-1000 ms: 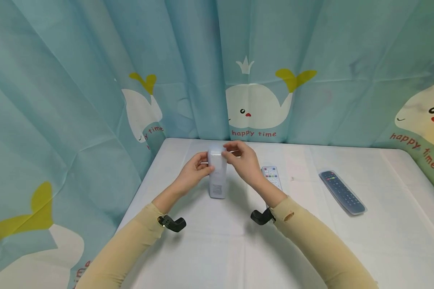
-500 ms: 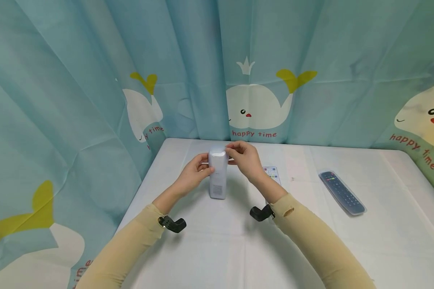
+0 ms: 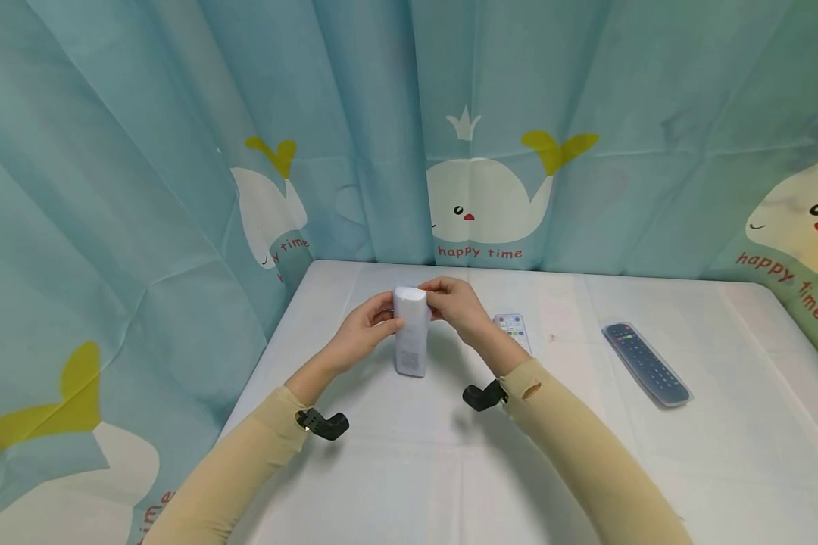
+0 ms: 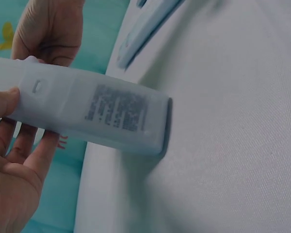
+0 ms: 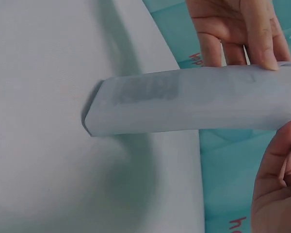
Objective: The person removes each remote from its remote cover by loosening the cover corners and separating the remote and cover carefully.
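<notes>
A white remote control (image 3: 410,333) in a translucent cover stands on end over the table, its back with a printed label toward me. My left hand (image 3: 366,331) grips its left side near the top, thumb on the back and fingers behind. In the left wrist view the remote's back (image 4: 72,97) shows a small latch mark, and its lower end is close to the table. My right hand (image 3: 455,306) pinches the cover at the upper right edge. The right wrist view has the right thumb (image 5: 279,150) at that edge; the fingers behind are partly hidden.
A white remote with coloured buttons (image 3: 513,327) lies on the white table (image 3: 409,454), partly behind my right forearm. Farther right lies a dark remote in a clear cover (image 3: 646,363). A blue curtain (image 3: 354,113) with whales hangs along the table's back and left.
My right hand has moved slightly down at the remote's top corner. The clear cover end that rose above the remote's top now sits lower. My left hand has kept its grip.
</notes>
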Demonstrator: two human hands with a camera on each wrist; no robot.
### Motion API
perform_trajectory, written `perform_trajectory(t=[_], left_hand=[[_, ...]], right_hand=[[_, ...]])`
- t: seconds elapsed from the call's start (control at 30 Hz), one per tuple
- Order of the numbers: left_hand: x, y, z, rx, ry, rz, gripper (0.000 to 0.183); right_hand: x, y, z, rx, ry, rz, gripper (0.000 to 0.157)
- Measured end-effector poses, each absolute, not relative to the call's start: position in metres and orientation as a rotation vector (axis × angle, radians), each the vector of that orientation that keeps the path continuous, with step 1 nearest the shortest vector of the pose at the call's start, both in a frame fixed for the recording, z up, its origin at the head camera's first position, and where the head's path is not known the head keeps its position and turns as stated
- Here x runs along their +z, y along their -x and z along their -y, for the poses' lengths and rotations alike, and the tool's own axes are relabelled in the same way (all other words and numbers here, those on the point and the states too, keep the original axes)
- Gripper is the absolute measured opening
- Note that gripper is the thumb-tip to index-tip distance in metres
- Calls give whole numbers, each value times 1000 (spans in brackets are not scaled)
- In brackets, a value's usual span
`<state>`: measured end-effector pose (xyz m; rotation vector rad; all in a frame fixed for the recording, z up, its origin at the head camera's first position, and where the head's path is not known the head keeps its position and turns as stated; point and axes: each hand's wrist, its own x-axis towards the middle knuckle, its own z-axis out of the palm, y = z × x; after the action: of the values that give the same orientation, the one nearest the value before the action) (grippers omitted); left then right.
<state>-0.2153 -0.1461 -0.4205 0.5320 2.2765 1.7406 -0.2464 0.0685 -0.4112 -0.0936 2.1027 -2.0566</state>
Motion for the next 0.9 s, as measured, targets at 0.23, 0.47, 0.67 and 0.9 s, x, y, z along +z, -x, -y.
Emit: perform_trajectory(t=[0.23, 0.47, 0.67, 0.9], left_hand=[[-420, 218, 146, 1745, -554, -2262, 57], [-422, 222, 149, 1761, -537, -2243, 56], [-422, 224, 150, 1784, -530, -2221, 54], [-422, 225, 146, 1754, -501, -2259, 49]], right_hand=[[-418, 251, -63, -2038, 80, -2132, 22], [-430, 253, -55, -2044, 153, -2237, 20], [-442, 251, -53, -2092, 206, -2269, 13], [-445, 249, -62, -2082, 204, -2224, 14]])
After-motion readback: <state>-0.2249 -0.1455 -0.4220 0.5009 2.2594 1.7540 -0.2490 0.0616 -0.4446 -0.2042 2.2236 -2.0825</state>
